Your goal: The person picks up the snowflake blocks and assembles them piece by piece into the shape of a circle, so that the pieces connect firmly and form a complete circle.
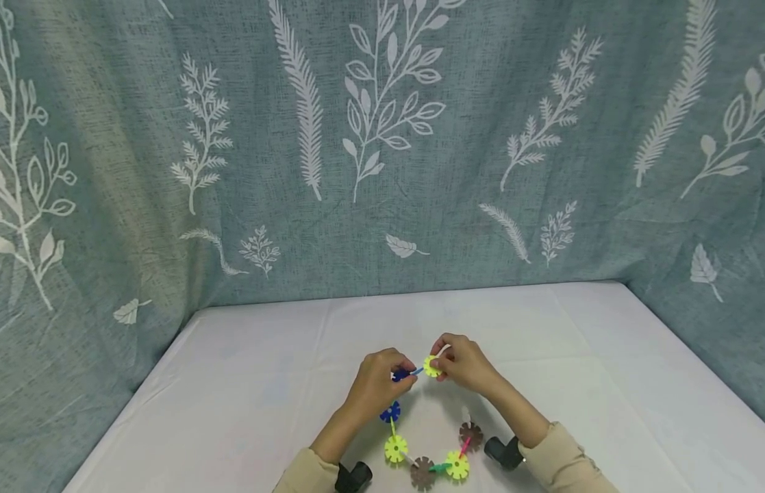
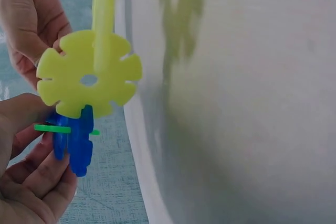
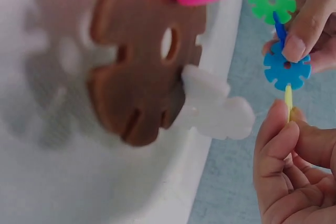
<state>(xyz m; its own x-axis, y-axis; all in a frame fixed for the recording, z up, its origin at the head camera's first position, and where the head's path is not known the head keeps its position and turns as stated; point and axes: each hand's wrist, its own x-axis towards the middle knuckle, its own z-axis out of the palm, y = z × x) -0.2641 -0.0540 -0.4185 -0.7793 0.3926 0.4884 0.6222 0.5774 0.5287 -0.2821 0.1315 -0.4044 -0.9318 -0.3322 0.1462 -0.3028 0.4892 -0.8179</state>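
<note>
In the head view my left hand (image 1: 377,380) pinches a dark blue notched disc (image 1: 399,375) of a chain of interlocking plastic discs. Between thumb and fingers, my right hand (image 1: 465,365) holds a yellow notched disc (image 1: 431,366). The right wrist view shows this yellow disc (image 3: 289,99) edge-on, its tip at the lower rim of a light blue disc (image 3: 287,67) under my left thumb. From the left hand the chain curves down through a blue disc (image 1: 390,411), a yellow disc (image 1: 396,449) and a brown disc (image 1: 422,474).
The chain's other end, a brown disc (image 1: 471,436) with a white disc (image 1: 466,415), lies below the right forearm. Black wrist cameras (image 1: 353,478) sit under both forearms. A white cloth covers the table (image 1: 265,383); a leaf-patterned curtain (image 1: 333,253) hangs behind.
</note>
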